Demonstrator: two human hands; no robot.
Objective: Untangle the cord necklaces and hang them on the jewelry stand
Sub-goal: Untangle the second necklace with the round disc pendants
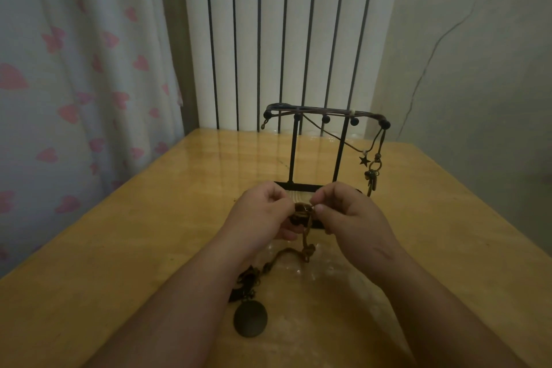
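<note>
Brown cord necklace is pinched between both hands, left and right, raised close together.

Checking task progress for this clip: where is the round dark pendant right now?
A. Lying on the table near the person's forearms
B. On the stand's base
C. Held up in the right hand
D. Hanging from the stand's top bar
A: the round pendant lies flat on the table between the forearms, while both hands work the cord knot above it.
</note>
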